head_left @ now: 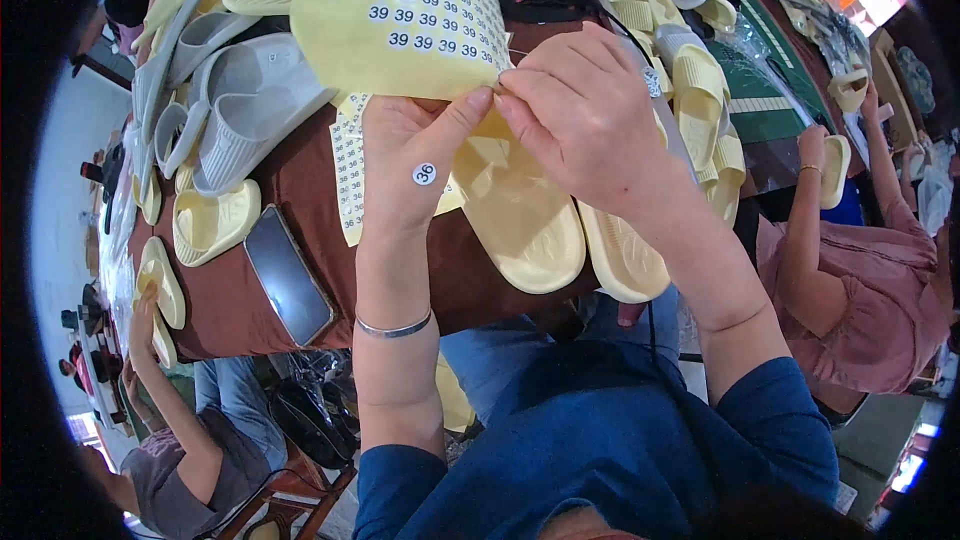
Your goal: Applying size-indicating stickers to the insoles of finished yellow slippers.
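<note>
Sticker sheet [400,15], just beyond the yellow slides [530,235]: your left hand [405,140] and right hand [595,105] pinch its corner nearest them, thumb tips meeting; fingers behind the sheet are hidden. Pinch only the margin, with little bend, so the labels lie flat. Left of the slides, a strip of brown cloth [340,275] gives slight forearm room before the phone [290,275]; the slides crowd the table's near edge, so lift your wrists over them.
</note>
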A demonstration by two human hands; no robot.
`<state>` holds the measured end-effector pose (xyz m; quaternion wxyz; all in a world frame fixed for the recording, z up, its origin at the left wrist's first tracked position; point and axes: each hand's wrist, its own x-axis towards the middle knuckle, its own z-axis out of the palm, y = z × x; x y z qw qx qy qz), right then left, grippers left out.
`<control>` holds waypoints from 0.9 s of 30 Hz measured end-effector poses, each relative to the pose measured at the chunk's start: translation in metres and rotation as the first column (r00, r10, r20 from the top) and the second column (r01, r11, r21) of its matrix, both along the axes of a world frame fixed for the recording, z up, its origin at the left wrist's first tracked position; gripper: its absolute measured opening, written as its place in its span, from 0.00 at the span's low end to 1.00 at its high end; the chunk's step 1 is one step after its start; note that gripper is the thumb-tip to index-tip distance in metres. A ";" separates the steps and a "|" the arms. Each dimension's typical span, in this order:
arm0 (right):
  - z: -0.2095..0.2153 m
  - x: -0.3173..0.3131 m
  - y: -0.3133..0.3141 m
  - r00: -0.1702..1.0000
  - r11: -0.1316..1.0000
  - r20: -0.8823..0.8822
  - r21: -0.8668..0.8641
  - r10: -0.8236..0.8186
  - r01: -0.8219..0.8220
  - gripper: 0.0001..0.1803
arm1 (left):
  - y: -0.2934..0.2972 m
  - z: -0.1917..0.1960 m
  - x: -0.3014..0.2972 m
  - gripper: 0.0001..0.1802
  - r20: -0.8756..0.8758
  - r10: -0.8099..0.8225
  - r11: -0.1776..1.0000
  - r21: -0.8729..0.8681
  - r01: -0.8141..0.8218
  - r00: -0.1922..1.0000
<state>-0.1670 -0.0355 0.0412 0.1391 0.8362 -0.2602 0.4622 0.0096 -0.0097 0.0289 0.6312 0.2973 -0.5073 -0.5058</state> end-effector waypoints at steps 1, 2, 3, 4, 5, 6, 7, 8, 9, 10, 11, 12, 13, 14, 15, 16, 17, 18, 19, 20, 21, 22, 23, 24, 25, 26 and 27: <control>0.000 -0.001 0.001 1.000 1.000 0.000 0.001 -0.002 0.002 0.05 | 0.000 -0.001 -0.002 0.17 0.024 0.033 0.999 0.004 -0.033 0.999; 0.002 -0.002 0.001 0.997 0.999 -0.066 -0.012 -0.041 0.041 0.04 | 0.000 -0.001 -0.003 0.17 0.048 0.065 0.998 0.007 -0.066 0.997; 0.003 -0.004 0.003 0.988 0.997 -0.132 -0.027 -0.081 0.078 0.04 | 0.000 -0.002 -0.004 0.17 0.048 0.063 0.998 0.008 -0.064 0.997; 0.006 -0.005 0.005 0.988 0.997 -0.132 -0.026 -0.081 0.078 0.04 | 0.001 -0.001 -0.005 0.17 0.099 0.078 0.997 0.006 -0.079 0.992; 0.010 -0.007 0.009 0.978 0.995 -0.186 0.007 -0.095 0.098 0.05 | 0.002 -0.001 -0.005 0.17 0.149 0.092 0.996 0.004 -0.093 0.985; 0.012 -0.007 0.010 0.965 0.992 -0.240 0.039 -0.107 0.120 0.07 | 0.002 -0.001 -0.004 0.17 0.150 0.092 0.996 0.005 -0.094 0.984; 0.010 -0.008 0.008 0.964 0.992 -0.240 0.039 -0.110 0.122 0.07 | 0.002 -0.001 -0.005 0.16 0.161 0.086 0.996 0.002 -0.087 0.983; 0.007 -0.008 0.004 0.974 0.996 -0.206 -0.007 -0.092 0.093 0.05 | 0.002 -0.001 -0.006 0.15 0.172 0.079 0.997 -0.001 -0.080 0.982; 0.005 -0.009 0.001 0.982 0.997 -0.172 -0.054 -0.072 0.064 0.03 | 0.001 0.000 -0.005 0.15 0.172 0.078 0.997 -0.001 -0.079 0.982; 0.007 -0.009 0.002 0.982 0.997 -0.173 -0.055 -0.071 0.062 0.03 | 0.001 0.000 -0.003 0.16 0.129 0.037 0.999 0.025 -0.041 0.991; 0.009 -0.011 0.003 0.988 0.999 -0.153 -0.014 -0.032 0.030 0.03 | 0.002 0.000 -0.001 0.17 0.085 -0.003 0.999 0.049 -0.002 0.996; 0.010 -0.011 0.004 0.991 1.000 -0.131 0.026 0.007 -0.004 0.03 | 0.003 0.001 -0.001 0.17 0.084 0.000 0.999 0.047 -0.004 0.996; 0.009 -0.013 0.002 0.991 1.000 -0.133 0.026 0.003 0.000 0.03 | 0.002 0.003 -0.004 0.16 0.033 -0.022 0.999 0.039 0.021 0.999; 0.006 -0.015 -0.001 0.996 0.998 -0.077 0.049 0.050 -0.047 0.04 | 0.001 0.004 -0.006 0.15 -0.018 -0.044 0.999 0.028 0.045 0.999; 0.005 -0.017 -0.003 0.995 0.993 -0.020 0.069 0.096 -0.094 0.04 | 0.001 0.004 -0.007 0.15 -0.020 -0.048 0.998 0.027 0.049 0.999; 0.006 -0.017 -0.002 0.995 0.993 -0.021 0.068 0.095 -0.093 0.04 | 0.001 0.004 -0.008 0.15 -0.027 -0.040 0.999 0.027 0.041 0.999; 0.007 -0.017 -0.001 0.994 0.988 -0.002 0.107 0.109 -0.108 0.05 | 0.001 0.004 -0.008 0.16 -0.034 -0.033 0.999 0.027 0.034 0.999; 0.008 -0.017 0.000 0.992 0.982 0.017 0.145 0.122 -0.123 0.05 | 0.001 0.003 -0.008 0.16 -0.035 -0.036 0.999 0.025 0.036 0.999; 0.009 -0.017 0.001 0.992 0.982 0.017 0.143 0.121 -0.123 0.05 | 0.001 0.002 -0.006 0.15 -0.013 -0.035 0.999 0.017 0.035 0.999; 0.009 -0.016 0.001 0.994 0.987 -0.002 0.120 0.106 -0.105 0.05 | 0.002 0.001 -0.005 0.15 0.009 -0.035 0.999 0.010 0.035 0.999; 0.010 -0.016 0.002 0.996 0.992 -0.021 0.095 0.089 -0.087 0.05 | 0.002 0.000 -0.006 0.15 0.009 -0.036 0.999 0.007 0.036 0.999; 0.010 -0.017 0.002 0.996 0.992 -0.021 0.095 0.089 -0.087 0.05 | 0.002 -0.002 -0.007 0.17 0.062 0.000 0.999 -0.042 0.003 0.998; 0.011 -0.018 0.003 0.995 0.996 -0.086 0.074 0.051 -0.044 0.05 | 0.002 -0.003 -0.009 0.19 0.112 0.039 0.995 -0.094 -0.028 0.993; 0.012 -0.018 0.003 0.989 0.999 -0.149 0.050 0.011 -0.003 0.04 | 0.002 -0.003 -0.011 0.19 0.111 0.038 0.995 -0.094 -0.028 0.993; 0.013 -0.019 0.005 0.989 0.999 -0.150 0.051 0.011 -0.003 0.04 | 0.003 -0.003 -0.013 0.16 0.122 0.068 0.994 -0.097 -0.056 0.990; 0.014 -0.019 0.007 0.974 0.999 -0.223 0.019 -0.037 0.042 0.04 | 0.003 -0.003 -0.014 0.13 0.132 0.098 0.991 -0.100 -0.085 0.986; 0.015 -0.019 0.008 0.952 0.996 -0.294 -0.016 -0.085 0.085 0.04 | 0.004 -0.003 -0.014 0.13 0.132 0.099 0.991 -0.099 -0.086 0.986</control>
